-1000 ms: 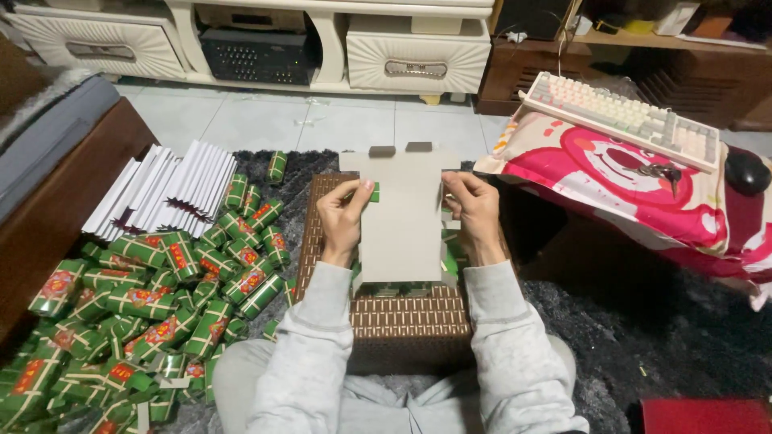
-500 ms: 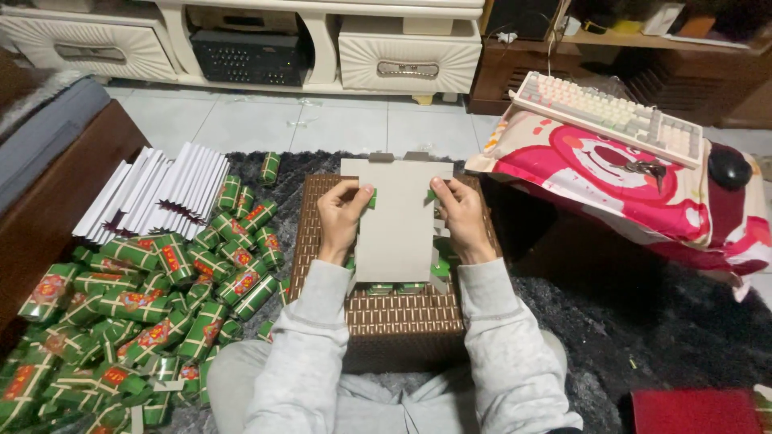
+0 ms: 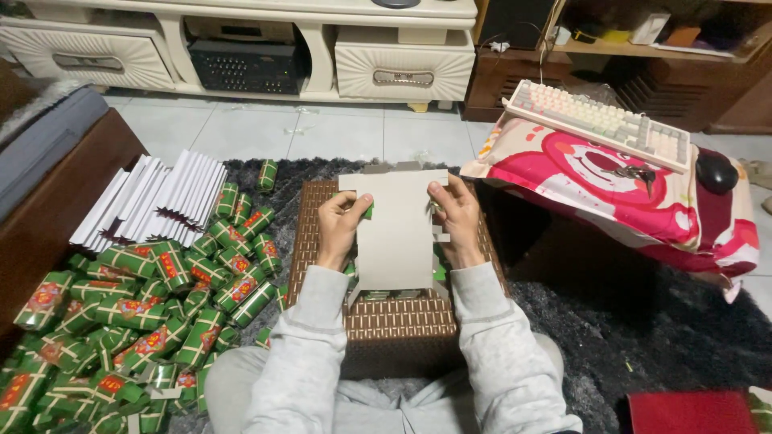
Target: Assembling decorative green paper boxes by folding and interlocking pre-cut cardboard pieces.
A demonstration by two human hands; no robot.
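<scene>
Both hands have drawn closer together since a second ago, and the flat cardboard blank point(image 3: 396, 229) now sits squarer and slightly higher over the woven brown stool point(image 3: 386, 321). The left hand point(image 3: 342, 225) pinches the blank's left edge, fingers closed on it; the right hand point(image 3: 454, 219) grips the right edge the same way, thumb on the near face. Green flaps show at both edges, behind the fingers. To fold this sheet cleanly, it looks wise to keep both thumbs level along the crease lines and press evenly, so the panel does not skew or tear at its tabs. A heap of green wrapped bundles point(image 3: 137, 321) lies on the dark rug left of the stool, with a stack of flat white cartons point(image 3: 153, 201) beyond that heap. Right of the stool, a keyboard point(image 3: 599, 122) and a mouse point(image 3: 716, 170) rest on a pink cartoon cushion point(image 3: 611, 185). Compared with half a second earlier, the sheet's upper tabs appear less raised, and the heap and cartons are unchanged.
</scene>
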